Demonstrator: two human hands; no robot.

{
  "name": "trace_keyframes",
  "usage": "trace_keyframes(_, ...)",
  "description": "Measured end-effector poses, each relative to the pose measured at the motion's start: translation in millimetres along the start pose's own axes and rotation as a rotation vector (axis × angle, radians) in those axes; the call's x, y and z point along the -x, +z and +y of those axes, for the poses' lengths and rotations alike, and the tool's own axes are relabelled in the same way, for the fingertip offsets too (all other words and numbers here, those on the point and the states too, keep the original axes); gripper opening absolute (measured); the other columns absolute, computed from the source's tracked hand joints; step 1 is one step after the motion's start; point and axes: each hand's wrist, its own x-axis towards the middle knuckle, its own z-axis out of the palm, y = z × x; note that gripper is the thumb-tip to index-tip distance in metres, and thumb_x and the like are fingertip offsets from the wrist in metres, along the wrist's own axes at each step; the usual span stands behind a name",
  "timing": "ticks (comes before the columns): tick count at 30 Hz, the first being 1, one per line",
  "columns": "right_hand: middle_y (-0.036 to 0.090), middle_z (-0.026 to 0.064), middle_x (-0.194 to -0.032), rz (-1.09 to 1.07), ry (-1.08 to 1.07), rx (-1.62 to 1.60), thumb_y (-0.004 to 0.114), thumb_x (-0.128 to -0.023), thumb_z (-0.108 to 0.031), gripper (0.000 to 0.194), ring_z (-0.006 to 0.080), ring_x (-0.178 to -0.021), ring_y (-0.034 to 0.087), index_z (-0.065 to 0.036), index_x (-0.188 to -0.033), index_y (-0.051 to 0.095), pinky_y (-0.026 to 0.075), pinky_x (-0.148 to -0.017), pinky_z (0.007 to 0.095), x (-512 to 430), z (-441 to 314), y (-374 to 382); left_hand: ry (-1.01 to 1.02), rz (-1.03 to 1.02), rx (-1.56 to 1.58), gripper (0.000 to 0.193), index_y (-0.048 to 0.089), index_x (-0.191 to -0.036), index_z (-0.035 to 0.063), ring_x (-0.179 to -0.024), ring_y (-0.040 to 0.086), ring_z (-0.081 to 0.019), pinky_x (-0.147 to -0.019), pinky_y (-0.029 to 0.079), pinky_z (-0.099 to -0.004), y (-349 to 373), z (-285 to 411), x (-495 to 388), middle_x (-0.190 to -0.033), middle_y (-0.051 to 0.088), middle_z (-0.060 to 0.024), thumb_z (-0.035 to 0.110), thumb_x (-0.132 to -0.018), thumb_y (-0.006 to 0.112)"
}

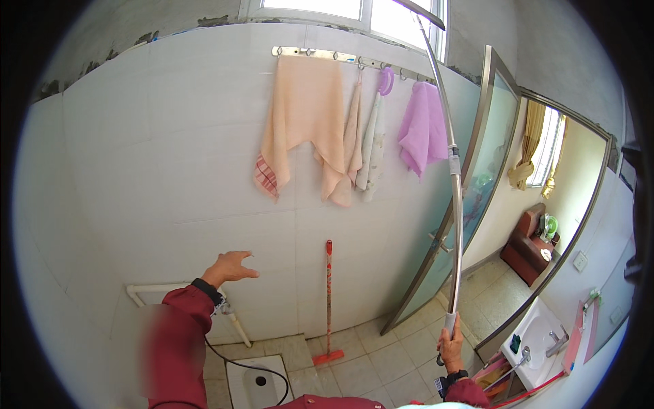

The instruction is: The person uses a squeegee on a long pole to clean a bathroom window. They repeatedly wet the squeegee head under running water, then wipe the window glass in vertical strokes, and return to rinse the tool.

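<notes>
My right hand (451, 343) grips the lower end of a long telescopic metal pole (456, 225), low on the right. The pole rises steeply past the glass door to a dark-edged squeegee-like head (421, 11) before the bright window (401, 23). At the left, my left hand (232, 268) is held out before the tiled wall with thumb and fingers apart, holding nothing. Peach towels (311, 112) and a purple towel (423, 125) hang from a hook rail (317, 54) between the hands' sides, left of the pole.
A red-handled floor brush or squeegee (329, 296) leans on the wall. Below my left hand are a white pipe (239, 330) and a squat toilet (258, 381) with a black hose. The glass door (460, 204) stands ajar at the right, near a white washbasin (536, 342).
</notes>
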Motion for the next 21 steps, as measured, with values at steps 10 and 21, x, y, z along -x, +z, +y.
trace_keyframes(10, 0.053, 0.0028, -0.072, -0.011, 0.133, 0.005, 0.057, -0.093, -0.012, 0.069, 0.0102, -0.05, 0.05, -0.016, -0.155, 0.028, 0.045, -0.043, 0.0272, 26, 25, -21, 0.171, -0.128, -0.016, 0.086, 0.05, -0.14, 0.0035, -0.131, 0.048, -0.0361, -0.112, 0.033, -0.0423, 26, 89, -37, -0.141, 0.053, -0.0193, 0.059, -0.078, 0.069)
trace_keyframes(21, 0.059, 0.0036, -0.075, -0.079, 0.267, -0.023, 0.066, -0.087, -0.014, 0.058, 0.011, -0.051, 0.054, -0.007, -0.141, 0.046, 0.049, -0.046, 0.0272, 58, 19, -29, 0.314, -0.217, 0.011, 0.081, 0.056, -0.135, 0.0066, -0.125, 0.053, -0.037, -0.107, 0.037, -0.0458, 57, 179, -42, -0.134, 0.058, -0.0192, 0.06, -0.076, 0.069)
